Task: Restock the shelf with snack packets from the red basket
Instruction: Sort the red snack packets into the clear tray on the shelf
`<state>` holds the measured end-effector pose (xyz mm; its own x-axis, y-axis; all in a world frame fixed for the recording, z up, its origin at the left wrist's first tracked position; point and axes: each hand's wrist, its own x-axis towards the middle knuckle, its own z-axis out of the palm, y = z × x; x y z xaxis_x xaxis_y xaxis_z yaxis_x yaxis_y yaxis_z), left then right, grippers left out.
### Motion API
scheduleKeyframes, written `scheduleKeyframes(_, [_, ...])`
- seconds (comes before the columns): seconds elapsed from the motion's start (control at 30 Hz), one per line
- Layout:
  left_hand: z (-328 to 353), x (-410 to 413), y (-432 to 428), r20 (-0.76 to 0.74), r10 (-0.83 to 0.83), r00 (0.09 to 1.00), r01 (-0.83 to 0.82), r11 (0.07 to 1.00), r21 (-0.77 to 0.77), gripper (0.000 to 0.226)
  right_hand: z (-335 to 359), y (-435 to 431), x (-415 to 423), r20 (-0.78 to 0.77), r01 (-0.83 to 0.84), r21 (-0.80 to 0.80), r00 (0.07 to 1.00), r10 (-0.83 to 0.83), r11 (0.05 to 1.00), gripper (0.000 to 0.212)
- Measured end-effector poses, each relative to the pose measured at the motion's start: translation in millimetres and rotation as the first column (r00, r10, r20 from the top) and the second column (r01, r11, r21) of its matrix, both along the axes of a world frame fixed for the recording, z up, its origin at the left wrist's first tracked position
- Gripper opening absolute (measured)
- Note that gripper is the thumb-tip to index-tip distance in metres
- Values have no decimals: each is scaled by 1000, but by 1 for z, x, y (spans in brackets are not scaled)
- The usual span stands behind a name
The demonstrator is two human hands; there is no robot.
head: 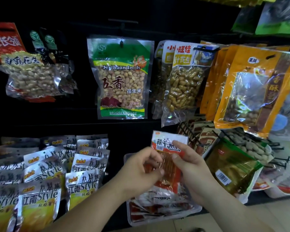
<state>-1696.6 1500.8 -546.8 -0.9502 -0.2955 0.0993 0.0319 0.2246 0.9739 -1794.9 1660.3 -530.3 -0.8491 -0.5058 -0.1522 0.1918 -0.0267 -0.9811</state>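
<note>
At lower centre, a person's left hand [141, 166] and right hand [191, 166] both pinch a red-and-white snack packet [167, 141] upright over a clear tray [166, 219] of matching packets, apparently squaring it to slot in; the red basket is out of view.

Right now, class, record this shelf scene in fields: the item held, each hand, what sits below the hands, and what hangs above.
held item: red-and-white snack packet, upright
left hand: pinches the packet's left edge
right hand: holds the packet's right side, thumb on its front
below: clear tray of similar red packets
above: green peanut packet hanging on a hook
left of tray: silver-and-yellow packets, stacked in overlapping rows
</note>
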Motion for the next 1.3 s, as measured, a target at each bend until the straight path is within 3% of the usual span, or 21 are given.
scheduleKeyframes(0.1, [2, 1, -12, -16, 205, 979, -205, 979, -19, 38, 2, 4, -1, -35, -62, 47, 997, 64, 997, 53])
scheduleKeyframes(0.23, [4, 5, -17, 62, 20, 998, -41, 932, 360, 45, 3, 3, 0, -31, -201, 77, 979, 204, 977, 65])
scheduleKeyframes(0.43, [7, 2, -22, 44, 112, 993, -119, 882, 456, 47, 5, 5, -2, 14, -355, 51, 935, 355, 933, 83])
scheduleKeyframes(0.53, [5, 4, -25, 50, 1, 999, -24, 881, 472, 63, 1, 6, -6, 15, -247, 19, 969, 247, 969, 90])
scheduleKeyframes(0.63, [2, 7, -22, 89, -139, 986, 92, 909, 406, 64, 0, 8, -12, -10, -94, -39, 996, 94, 995, 91])
scheduleKeyframes(0.8, [1, 3, -22, 91, 8, 996, -44, 916, 398, 58, 4, 12, -12, -75, -306, -5, 950, 304, 952, 101])
scheduleKeyframes(0.87, [0, 3, -24, 110, 4, 994, -45, 929, 368, 59, 3, 11, -9, -130, -281, 48, 950, 285, 958, 93])
scheduleKeyframes(0.97, [-3, 4, -20, 133, 38, 990, -60, 985, 164, 52, 2, 8, -6, -154, -204, 99, 964, 218, 974, 87])
scheduleKeyframes(1.03, [-6, 1, -15, 28, 187, 982, -183, 977, -107, 44, 2, 5, -2, -198, -197, 143, 954, 223, 970, 89])
scheduleKeyframes(1.07, [-5, -2, -11, -32, 216, 976, -218, 961, -171, 40, 3, 3, 2, -211, -207, 155, 948, 237, 966, 89])
scheduleKeyframes(1.23, [-8, -15, 2, 11, 148, 989, -148, 989, 28, 33, -1, 0, 14, -185, -432, 142, 872, 452, 891, 88])
scheduleKeyframes(1.3, [-15, -18, -8, 22, 180, 983, -180, 983, 20, 41, -3, 2, 13, -200, -382, 161, 890, 409, 910, 80])
